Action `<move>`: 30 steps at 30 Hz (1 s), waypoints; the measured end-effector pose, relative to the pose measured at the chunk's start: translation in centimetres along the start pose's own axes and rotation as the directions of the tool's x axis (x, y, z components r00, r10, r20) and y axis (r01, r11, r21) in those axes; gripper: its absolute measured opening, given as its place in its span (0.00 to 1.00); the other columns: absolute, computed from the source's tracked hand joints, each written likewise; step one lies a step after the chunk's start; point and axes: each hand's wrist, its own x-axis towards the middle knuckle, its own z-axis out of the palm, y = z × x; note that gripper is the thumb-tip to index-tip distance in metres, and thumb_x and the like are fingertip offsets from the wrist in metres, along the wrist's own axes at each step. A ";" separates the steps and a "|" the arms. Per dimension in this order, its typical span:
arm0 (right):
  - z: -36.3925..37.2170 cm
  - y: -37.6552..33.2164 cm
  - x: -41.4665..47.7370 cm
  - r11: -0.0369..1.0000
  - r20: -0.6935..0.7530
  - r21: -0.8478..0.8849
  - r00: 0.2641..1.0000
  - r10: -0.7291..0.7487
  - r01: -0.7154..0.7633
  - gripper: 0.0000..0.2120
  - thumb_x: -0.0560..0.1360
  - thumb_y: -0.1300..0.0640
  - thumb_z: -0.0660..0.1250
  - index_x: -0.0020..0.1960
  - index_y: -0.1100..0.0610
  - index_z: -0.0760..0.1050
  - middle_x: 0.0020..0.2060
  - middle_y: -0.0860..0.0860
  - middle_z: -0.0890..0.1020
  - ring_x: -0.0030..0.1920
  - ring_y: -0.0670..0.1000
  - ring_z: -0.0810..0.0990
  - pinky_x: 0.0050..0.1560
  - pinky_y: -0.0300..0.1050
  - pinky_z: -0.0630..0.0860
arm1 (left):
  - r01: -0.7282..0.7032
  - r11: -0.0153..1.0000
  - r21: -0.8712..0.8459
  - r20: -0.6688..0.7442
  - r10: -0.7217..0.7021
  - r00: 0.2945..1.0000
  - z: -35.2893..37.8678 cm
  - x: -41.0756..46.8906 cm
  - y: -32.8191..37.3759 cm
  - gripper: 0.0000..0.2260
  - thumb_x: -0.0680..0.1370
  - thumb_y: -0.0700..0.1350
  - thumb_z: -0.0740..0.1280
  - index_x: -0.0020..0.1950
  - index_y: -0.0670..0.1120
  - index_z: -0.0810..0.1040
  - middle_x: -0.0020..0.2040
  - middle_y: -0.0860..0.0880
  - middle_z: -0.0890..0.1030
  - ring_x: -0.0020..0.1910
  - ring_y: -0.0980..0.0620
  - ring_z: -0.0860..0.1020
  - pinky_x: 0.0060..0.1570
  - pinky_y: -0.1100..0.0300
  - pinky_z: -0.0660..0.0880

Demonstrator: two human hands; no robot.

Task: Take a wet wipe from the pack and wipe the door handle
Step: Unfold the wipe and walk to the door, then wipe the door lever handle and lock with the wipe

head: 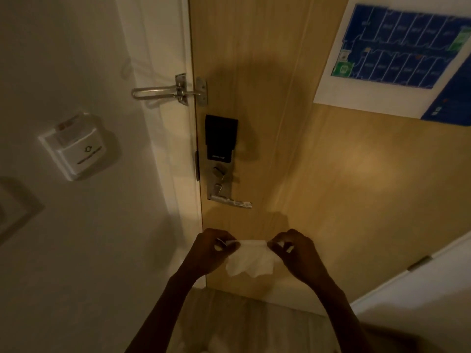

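Note:
A white wet wipe [248, 259] hangs spread between my two hands, below the lock. My left hand [212, 249] pinches its upper left corner and my right hand [295, 250] pinches its upper right corner. The silver lever door handle [233, 201] juts right from a metal lock plate on the wooden door [318, 187], a short way above the wipe and apart from it. A black smart lock box [220, 137] sits above the handle. The wipe pack is not in view.
A metal swing latch [175, 91] bridges the door and the white frame. A white key-card holder [76, 149] is fixed to the left wall. A blue floor-plan sign [397, 54] hangs on the door's upper right. A white wall edge [420, 289] runs at lower right.

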 end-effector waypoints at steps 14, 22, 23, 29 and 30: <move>3.8 -2.4 2.7 0.619 0.183 0.691 0.919 0.349 -0.373 0.15 0.73 0.50 0.68 0.54 0.58 0.81 0.48 0.57 0.85 0.48 0.57 0.84 0.51 0.52 0.81 | 0.140 0.925 -0.354 0.072 -0.122 0.990 -2.2 5.6 -2.3 0.05 0.79 0.50 0.66 0.51 0.51 0.79 0.46 0.55 0.83 0.41 0.62 0.83 0.36 0.67 0.79; 5.2 -1.2 1.1 -0.097 0.575 0.815 0.780 0.245 -0.571 0.26 0.73 0.59 0.71 0.68 0.68 0.70 0.64 0.67 0.76 0.64 0.66 0.75 0.62 0.61 0.75 | 0.163 0.928 -0.336 0.147 -0.119 0.982 -0.9 5.9 -2.1 0.04 0.79 0.49 0.67 0.47 0.51 0.80 0.44 0.53 0.83 0.40 0.66 0.82 0.35 0.67 0.79; 5.3 -1.2 1.0 -0.065 0.549 0.829 0.789 0.275 -0.555 0.29 0.72 0.58 0.73 0.68 0.67 0.69 0.63 0.66 0.76 0.63 0.66 0.76 0.62 0.61 0.75 | 0.163 0.931 -0.326 0.157 -0.117 0.981 -0.8 6.0 -2.1 0.04 0.79 0.49 0.67 0.48 0.51 0.80 0.44 0.53 0.83 0.41 0.66 0.82 0.35 0.66 0.79; 4.6 -1.5 1.1 -0.044 0.476 0.871 0.820 0.318 -0.489 0.39 0.64 0.49 0.80 0.67 0.65 0.70 0.63 0.65 0.77 0.63 0.65 0.77 0.56 0.58 0.79 | 0.251 0.866 -0.431 0.194 -0.183 0.964 -1.5 7.0 -1.6 0.02 0.76 0.42 0.72 0.48 0.45 0.82 0.38 0.49 0.85 0.32 0.50 0.84 0.29 0.58 0.81; 4.5 -1.5 1.0 -0.067 0.488 0.866 0.811 0.323 -0.495 0.38 0.64 0.51 0.80 0.67 0.65 0.70 0.63 0.66 0.77 0.62 0.66 0.77 0.55 0.58 0.79 | 0.261 0.859 -0.440 0.195 -0.192 0.962 -1.6 7.1 -1.5 0.02 0.76 0.42 0.72 0.48 0.45 0.82 0.38 0.48 0.85 0.31 0.50 0.84 0.28 0.59 0.80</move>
